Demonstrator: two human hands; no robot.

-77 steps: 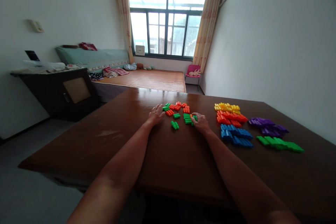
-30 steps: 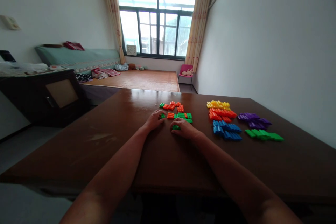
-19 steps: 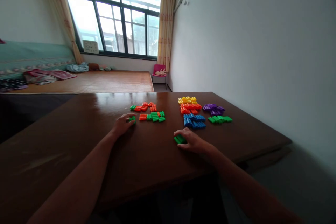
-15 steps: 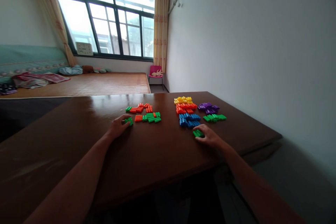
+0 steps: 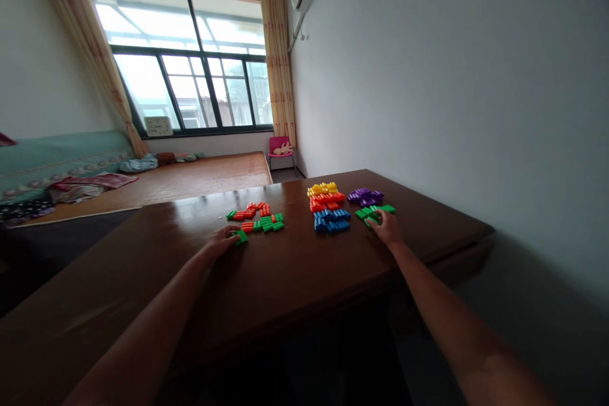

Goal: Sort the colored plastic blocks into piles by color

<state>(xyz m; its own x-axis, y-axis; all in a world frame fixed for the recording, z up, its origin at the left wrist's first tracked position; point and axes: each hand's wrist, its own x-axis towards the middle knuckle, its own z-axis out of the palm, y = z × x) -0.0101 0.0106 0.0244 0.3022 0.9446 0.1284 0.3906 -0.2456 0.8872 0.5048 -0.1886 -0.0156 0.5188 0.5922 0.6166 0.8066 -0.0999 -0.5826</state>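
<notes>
My left hand point(image 5: 223, 241) rests on the brown table, its fingers closed on a small green block piece point(image 5: 242, 237). Just beyond it lie loose orange pieces point(image 5: 247, 226) and green pieces point(image 5: 271, 224). On the right, my right hand point(image 5: 384, 226) is at the near side of the green pile point(image 5: 367, 212), with fingers closed on green pieces. To its left is the blue pile point(image 5: 332, 221), with orange point(image 5: 327, 201) and yellow point(image 5: 322, 189) piles behind. The purple pile point(image 5: 365, 196) sits beyond the green one.
The brown table point(image 5: 295, 279) has its right edge near a white wall point(image 5: 428, 89). Behind it are a bed point(image 5: 219, 171) with cloths, a pink chair point(image 5: 280, 144) and a window.
My right hand has moved with its green pieces away from in front of the blue pile, rightward to the green pile. My left hand stays by its green piece. The view has tilted up.
</notes>
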